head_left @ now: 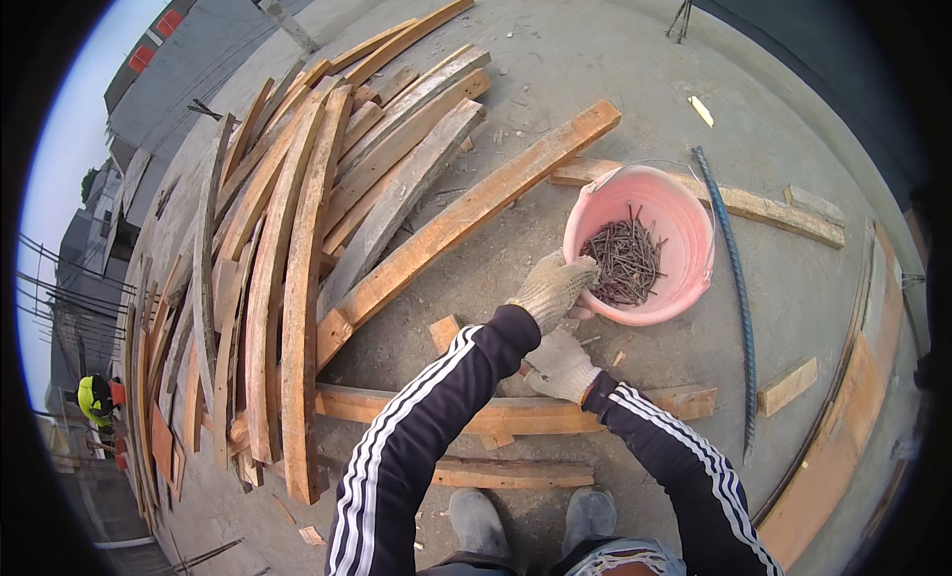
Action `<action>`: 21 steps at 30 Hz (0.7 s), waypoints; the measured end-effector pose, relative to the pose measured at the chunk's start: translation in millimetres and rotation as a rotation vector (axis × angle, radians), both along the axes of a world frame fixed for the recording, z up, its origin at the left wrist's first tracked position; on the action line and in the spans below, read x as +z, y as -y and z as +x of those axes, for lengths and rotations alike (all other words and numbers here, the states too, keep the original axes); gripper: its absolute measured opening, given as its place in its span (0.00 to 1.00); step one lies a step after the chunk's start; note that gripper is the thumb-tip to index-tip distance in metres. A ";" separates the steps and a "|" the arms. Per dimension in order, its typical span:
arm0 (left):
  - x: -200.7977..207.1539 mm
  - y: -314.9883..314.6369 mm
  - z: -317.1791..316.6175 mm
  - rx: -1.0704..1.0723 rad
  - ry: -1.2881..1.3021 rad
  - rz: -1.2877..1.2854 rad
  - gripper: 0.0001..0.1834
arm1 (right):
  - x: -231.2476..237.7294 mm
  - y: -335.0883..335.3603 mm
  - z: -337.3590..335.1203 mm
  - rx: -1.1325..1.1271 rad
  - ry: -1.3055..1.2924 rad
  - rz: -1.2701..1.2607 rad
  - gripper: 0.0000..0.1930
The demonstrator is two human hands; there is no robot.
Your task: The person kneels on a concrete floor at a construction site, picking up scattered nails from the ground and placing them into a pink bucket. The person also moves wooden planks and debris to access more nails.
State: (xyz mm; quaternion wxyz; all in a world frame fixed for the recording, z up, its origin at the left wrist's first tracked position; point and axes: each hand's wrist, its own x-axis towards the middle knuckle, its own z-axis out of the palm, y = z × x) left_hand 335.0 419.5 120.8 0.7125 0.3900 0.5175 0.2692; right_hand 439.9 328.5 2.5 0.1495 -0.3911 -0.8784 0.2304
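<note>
A pink bucket (684, 244) with a thin wire handle stands tilted toward me, a pile of rusty nails (625, 257) at its bottom. My left hand (553, 290), in a knitted work glove, is closed on the bucket's near left rim. Just below it, my right hand (562, 365), gloved too, is closed beside the bucket's outer wall. Small dark bits show at both sides of the right fist, but what it grips is mostly hidden. Under my wrists lies a wooden beam (535, 414).
A large heap of timber beams (297, 239) fills the left. One long beam (476, 229) slants toward the bucket. A ribbed steel bar (732, 279) and a wood block (787, 386) lie right. Planks (833, 457) line the right edge. Far left, a person in a yellow top (96, 400) bends.
</note>
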 end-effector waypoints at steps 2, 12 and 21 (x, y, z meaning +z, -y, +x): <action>-16.5 -10.1 -7.3 -0.120 0.054 -0.057 0.20 | -23.9 -21.3 -20.2 -0.071 -0.016 0.062 0.17; -39.1 -127.2 -247.0 0.200 -1.451 0.811 0.37 | -44.0 -118.7 -67.2 -0.266 -0.036 0.108 0.15; -66.4 -143.4 -269.8 -0.149 -1.278 0.659 0.43 | -44.1 -121.1 -66.8 -0.270 -0.170 0.263 0.14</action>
